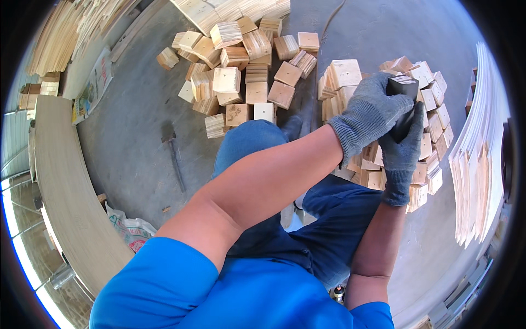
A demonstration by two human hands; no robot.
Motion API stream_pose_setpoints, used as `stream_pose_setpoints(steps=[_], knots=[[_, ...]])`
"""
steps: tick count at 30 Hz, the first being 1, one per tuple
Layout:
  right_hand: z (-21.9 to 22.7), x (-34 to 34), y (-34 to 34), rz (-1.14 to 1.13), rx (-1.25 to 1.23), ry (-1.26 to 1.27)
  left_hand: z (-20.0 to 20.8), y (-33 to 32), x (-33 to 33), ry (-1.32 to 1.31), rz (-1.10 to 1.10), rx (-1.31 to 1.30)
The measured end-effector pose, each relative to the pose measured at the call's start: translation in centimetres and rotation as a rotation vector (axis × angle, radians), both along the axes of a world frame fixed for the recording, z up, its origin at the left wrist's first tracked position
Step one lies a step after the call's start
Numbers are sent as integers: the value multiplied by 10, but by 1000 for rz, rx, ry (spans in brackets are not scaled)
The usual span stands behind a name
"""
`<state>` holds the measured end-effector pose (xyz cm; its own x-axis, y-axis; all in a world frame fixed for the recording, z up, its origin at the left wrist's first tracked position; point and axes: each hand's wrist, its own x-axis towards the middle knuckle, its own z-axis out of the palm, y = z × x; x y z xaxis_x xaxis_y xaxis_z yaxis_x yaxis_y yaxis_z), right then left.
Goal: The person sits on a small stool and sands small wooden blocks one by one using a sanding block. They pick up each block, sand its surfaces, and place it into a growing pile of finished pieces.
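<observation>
Both hands wear grey knitted gloves and are raised over the right-hand pile of wooden blocks (433, 130). The left hand (374, 104) curls its fingers around the upper part of a dark block (403, 85) whose upper face shows pale layered stripes. The right hand (404, 151) is partly closed about the block's lower part, one digit extended up its side; the exact contact there is hard to make out. Further left on the grey floor (123, 148) lies a looser heap of plywood blocks (227, 80), with a dark-headed hammer (174, 156) nearer the person. Thin wooden sheets (475, 175) are stacked at the far right, and a long board (66, 192) runs along the left.
</observation>
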<state>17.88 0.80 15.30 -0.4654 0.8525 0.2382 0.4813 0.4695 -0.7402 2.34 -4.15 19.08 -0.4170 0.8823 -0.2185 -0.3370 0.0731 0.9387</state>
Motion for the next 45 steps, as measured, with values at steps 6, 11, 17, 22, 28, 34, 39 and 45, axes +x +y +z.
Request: stream_pose_setpoints(steps=[6, 11, 17, 22, 28, 34, 39, 45], knots=[[-5, 10, 9, -22, -155, 116, 8, -1, -1, 112, -48, -27], [19, 13, 8, -95, -446, 301, 9, -1, -11, 174, 94, 74], [-2, 37, 35, -81, -668, 638, 22, -42, -55, 160, 242, 361], [-5, 53, 39, -128, -801, 741, -15, -107, -166, 421, 245, 244], [-17, 73, 46, -117, -785, 675, -201, -246, -241, 575, 254, -596], [-27, 92, 54, -187, -842, 647, -300, -343, -187, 849, 68, -1048], [-32, 88, 57, -144, -853, 617, -304, -346, -179, 812, 134, -1280], [-37, 85, 59, -125, -875, 565, -334, -349, -192, 546, 328, -1308]])
